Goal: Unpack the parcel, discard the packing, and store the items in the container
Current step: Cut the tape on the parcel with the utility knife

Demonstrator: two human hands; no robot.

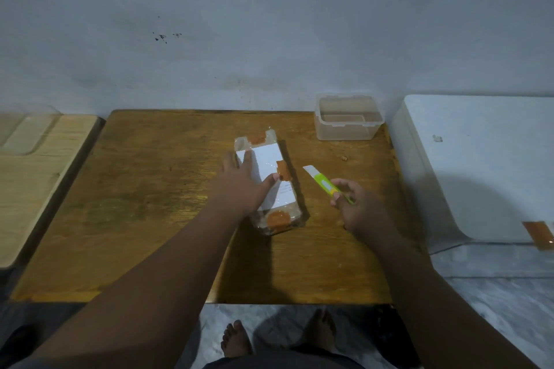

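A long parcel [277,213] wrapped in clear plastic, with white labels and brown tape patches, lies in the middle of the wooden table [144,189]. My left hand [242,183] rests flat on top of it, fingers spread and pressing down. Just right of the parcel, my right hand [356,207] grips a green and yellow utility knife [325,184] with its white blade out, pointing up and left, a short way off the parcel. A clear plastic container [349,132] stands open at the table's far right corner.
A white box-like object [479,165] with a strip of brown tape sits to the right of the table. A lighter wooden surface [33,177] adjoins on the left. The wall runs right behind the table. Bare feet show below the near edge.
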